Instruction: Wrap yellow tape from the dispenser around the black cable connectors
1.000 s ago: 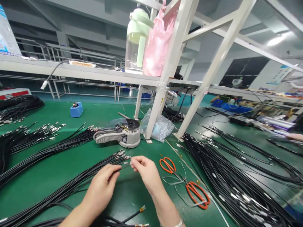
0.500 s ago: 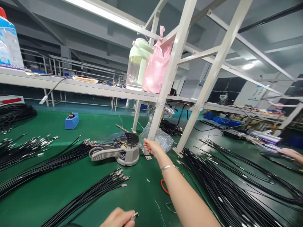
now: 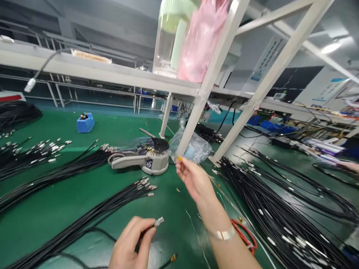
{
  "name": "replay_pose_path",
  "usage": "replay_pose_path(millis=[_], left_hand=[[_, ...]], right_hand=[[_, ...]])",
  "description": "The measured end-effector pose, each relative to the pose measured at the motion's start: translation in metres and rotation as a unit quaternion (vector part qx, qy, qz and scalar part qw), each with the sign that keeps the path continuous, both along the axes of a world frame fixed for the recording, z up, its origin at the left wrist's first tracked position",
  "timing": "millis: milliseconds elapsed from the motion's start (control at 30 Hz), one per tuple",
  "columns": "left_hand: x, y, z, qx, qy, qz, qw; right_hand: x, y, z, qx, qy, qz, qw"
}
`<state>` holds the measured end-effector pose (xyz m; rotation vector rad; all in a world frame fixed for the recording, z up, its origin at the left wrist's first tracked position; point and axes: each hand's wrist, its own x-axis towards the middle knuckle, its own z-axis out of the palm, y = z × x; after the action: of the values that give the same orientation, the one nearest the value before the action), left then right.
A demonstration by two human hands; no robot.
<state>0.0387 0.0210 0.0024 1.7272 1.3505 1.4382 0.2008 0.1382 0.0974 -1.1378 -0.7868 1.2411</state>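
My left hand (image 3: 131, 243), at the bottom centre, pinches a cable by its metal plug (image 3: 159, 221), which points to the right. A black cable runs on the table behind that hand. My right hand (image 3: 196, 183) is raised just right of the round grey tape dispenser (image 3: 155, 157). Between its thumb and fingertips shows a small strip of amber tape (image 3: 179, 159). Below, close to my left hand, another cable end (image 3: 174, 257) has an amber wrap. A bundle of black cables (image 3: 112, 209) with metal plugs lies to the left.
More black cables (image 3: 269, 201) spread over the right side. A red-handled tool (image 3: 246, 235) lies by my right forearm. White shelf posts (image 3: 193, 123) rise behind a clear plastic bag (image 3: 200, 147). A blue tape holder (image 3: 85, 123) stands back left. Another person's hand (image 3: 349, 166) shows far right.
My right hand has drawn back from the dispenser's side, and an amber strip now shows in its fingertips. My left hand with the plug has risen. The view has tilted down.
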Motion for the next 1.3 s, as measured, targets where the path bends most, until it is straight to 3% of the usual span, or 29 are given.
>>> replay_pose_path(millis=[133, 200, 267, 433, 967, 1300], left_hand=[[0.001, -0.006, 0.013, 0.050, 0.049, -0.013, 0.997], [0.003, -0.010, 0.014, 0.063, 0.061, -0.011, 0.996], [0.004, -0.013, 0.013, 0.070, 0.072, -0.013, 0.995], [0.001, -0.015, 0.010, 0.121, 0.073, -0.015, 0.990], [0.000, -0.017, 0.013, 0.190, 0.079, -0.045, 0.977], [-0.001, -0.018, 0.013, 0.185, 0.080, -0.049, 0.978]], right_hand=[[-0.019, -0.128, -0.061, 0.012, 0.102, 0.008, 0.995], [-0.035, -0.166, -0.090, 0.010, 0.121, -0.003, 0.993], [-0.053, -0.182, -0.109, 0.048, 0.136, -0.013, 0.990], [-0.078, -0.181, -0.115, 0.116, 0.196, -0.020, 0.974], [-0.089, -0.182, -0.116, 0.064, 0.285, -0.028, 0.956], [-0.091, -0.181, -0.109, 0.047, 0.308, -0.032, 0.950]])
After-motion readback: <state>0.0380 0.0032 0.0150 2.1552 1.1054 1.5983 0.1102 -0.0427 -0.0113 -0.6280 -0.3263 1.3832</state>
